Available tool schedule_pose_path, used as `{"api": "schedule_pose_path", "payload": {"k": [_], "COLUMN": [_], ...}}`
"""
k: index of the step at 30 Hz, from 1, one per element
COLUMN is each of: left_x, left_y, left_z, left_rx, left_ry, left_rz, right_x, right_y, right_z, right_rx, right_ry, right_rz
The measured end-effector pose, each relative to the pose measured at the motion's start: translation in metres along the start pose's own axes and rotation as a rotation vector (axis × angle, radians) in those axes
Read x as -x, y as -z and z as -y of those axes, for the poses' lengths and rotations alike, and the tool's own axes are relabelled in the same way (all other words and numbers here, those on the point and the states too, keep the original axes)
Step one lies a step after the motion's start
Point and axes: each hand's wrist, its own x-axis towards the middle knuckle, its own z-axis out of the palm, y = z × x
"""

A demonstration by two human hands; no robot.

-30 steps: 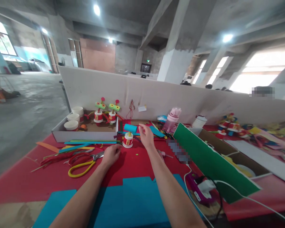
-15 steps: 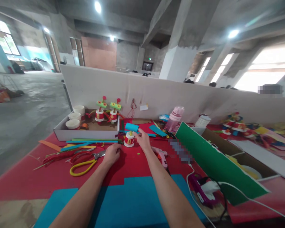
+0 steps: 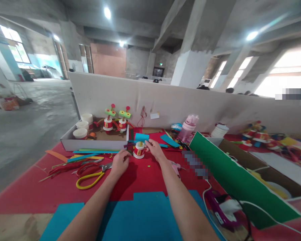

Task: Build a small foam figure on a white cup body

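Fingers bent together, my left hand point(image 3: 120, 163) is low at the left of a small red-and-white paper cup point(image 3: 138, 151), beside a dark coiled paper strip; what its fingertips hold is hidden. My right hand point(image 3: 154, 150) is closed in a pinch at the cup's upper right edge, and anything between the fingertips is too small to name. The cup stands bottom up on the red table, with a yellowish coil point(image 3: 140, 144) on top. A blue paper roll point(image 3: 141, 137) appears just behind it. A dark purple coiled strip point(image 3: 129, 145) sticks out to its left.
Yellow-handled scissors point(image 3: 90, 180) and paper strips point(image 3: 87, 157) lie left. A white box point(image 3: 95, 145) holds cups and two finished figures. Right are a pink glue gun point(image 3: 176, 167), a pink bottle point(image 3: 189, 128), a purple power strip point(image 3: 222, 209) and a green-sided box point(image 3: 238, 177). Blue sheets point(image 3: 140, 214) lie in front.
The whole view has shifted slightly, so things appear lower and further right. The blue roll looks more level, and my right fingertips are slightly closer to the cup.
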Motion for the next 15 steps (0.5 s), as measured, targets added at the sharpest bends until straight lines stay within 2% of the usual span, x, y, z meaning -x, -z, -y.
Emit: {"api": "schedule_pose_path", "payload": {"k": [4, 9, 12, 15], "left_x": [-0.034, -0.083, -0.096, -0.097], "left_y": [0.013, 0.011, 0.001, -0.006], "left_z": [-0.017, -0.020, -0.013, -0.010], "left_rx": [0.047, 0.294, 0.410, 0.493], "left_ry": [-0.006, 0.145, 0.197, 0.232], "left_rz": [-0.139, -0.330, -0.365, -0.342], "right_x": [-0.003, -0.006, -0.006, -0.005], "right_y": [-0.002, -0.004, -0.004, -0.003], "right_z": [-0.007, -0.011, -0.009, -0.005], "right_rx": [-0.039, -0.063, -0.049, -0.027], "right_ry": [-0.015, 0.001, 0.013, 0.025], "right_rz": [0.004, -0.015, -0.008, 0.002]}}
